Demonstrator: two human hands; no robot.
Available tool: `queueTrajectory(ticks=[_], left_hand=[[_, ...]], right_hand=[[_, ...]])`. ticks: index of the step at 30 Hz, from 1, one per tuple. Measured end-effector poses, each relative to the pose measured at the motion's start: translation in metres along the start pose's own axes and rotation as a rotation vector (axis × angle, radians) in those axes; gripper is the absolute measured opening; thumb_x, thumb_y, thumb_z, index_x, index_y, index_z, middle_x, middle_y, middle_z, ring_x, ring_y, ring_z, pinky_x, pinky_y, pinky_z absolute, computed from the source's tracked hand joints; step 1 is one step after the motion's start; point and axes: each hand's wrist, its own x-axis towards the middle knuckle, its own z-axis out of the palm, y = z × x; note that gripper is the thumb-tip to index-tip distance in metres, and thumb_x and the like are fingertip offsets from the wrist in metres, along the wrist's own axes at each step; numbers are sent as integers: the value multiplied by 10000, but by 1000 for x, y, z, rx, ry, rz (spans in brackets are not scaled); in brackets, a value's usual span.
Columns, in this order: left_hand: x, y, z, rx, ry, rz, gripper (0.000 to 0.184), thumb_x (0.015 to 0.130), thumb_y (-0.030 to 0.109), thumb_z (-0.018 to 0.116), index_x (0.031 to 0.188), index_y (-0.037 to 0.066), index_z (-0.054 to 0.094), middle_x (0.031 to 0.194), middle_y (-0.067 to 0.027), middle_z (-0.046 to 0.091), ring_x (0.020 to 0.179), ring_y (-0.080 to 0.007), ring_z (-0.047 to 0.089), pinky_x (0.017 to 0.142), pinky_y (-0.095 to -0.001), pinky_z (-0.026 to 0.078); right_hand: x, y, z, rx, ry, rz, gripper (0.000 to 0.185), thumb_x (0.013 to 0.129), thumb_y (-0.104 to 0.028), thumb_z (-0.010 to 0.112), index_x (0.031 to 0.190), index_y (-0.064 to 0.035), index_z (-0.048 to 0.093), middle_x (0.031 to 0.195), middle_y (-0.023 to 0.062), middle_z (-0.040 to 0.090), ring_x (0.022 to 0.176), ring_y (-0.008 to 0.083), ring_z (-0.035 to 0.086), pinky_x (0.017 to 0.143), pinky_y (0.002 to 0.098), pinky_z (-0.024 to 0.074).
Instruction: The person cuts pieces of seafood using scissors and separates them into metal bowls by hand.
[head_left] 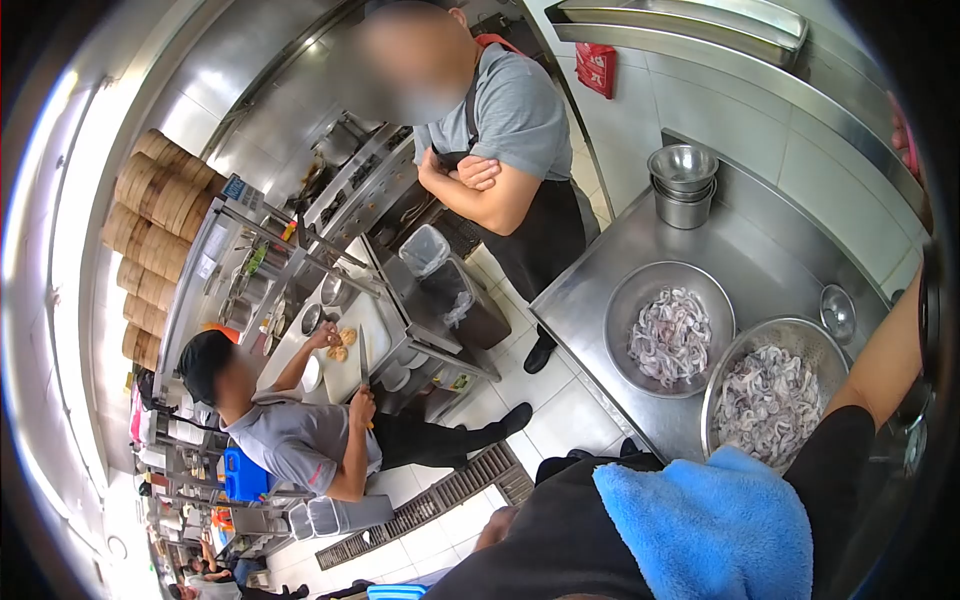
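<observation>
My right arm reaches up along the right edge of the head view. At the dark rim, the fingers of my right hand [899, 128] show in part, curled by a pink item too cropped to name. Low in the middle, a bit of my left hand [496, 526] shows beside my dark clothing, its fingers hidden. Near my right forearm, a perforated steel colander [712, 400] holds raw squid pieces [768, 402]. Beside it, a steel bowl [622, 345] holds more squid pieces [672, 336]. A blue towel [708, 525] lies over my dark clothing.
The steel table [590, 290] also bears stacked steel pots [684, 180] and a small steel bowl [838, 312]. A steel shelf [690, 45] runs above. One person stands with folded arms; another holds a knife [364, 358] at a cutting board [372, 330]. A bin [470, 305] stands between.
</observation>
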Motion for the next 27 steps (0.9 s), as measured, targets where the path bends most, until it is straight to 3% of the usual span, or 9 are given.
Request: queueTrajectory(ticks=[10,17,22,27], left_hand=[[-5,16,0,-25,-32,-69,423,988,365,509,1209,62,705,1267,-204,673,1209,-363,620,1024,-434,493],[-18,7,-8,-2,-39,-91,415,982,358,511,1185,57,713,1224,-216,688,1165,-373,643,985,-439,515],[-12,7,-22,46,-43,-66,411,977,354,513,1168,54,718,1193,-224,698,1134,-379,659,958,-443,531],[18,12,-40,212,34,66,406,973,349,515,1151,50,724,1162,-232,709,1103,-386,675,930,-447,547]], right_hand=[[-41,-41,-2,433,-31,-26,404,1050,-371,567,1145,-10,720,926,102,740,833,183,671,764,308,517],[-51,-60,-4,503,-80,5,409,1054,-352,587,1209,6,710,938,89,732,837,155,663,769,291,516],[-34,-42,-24,662,-344,-81,433,1057,-348,575,1263,16,689,942,95,735,854,157,668,782,297,522],[-56,-67,-13,339,-108,-117,450,1061,-325,557,1334,21,647,984,104,735,890,165,679,812,300,533]])
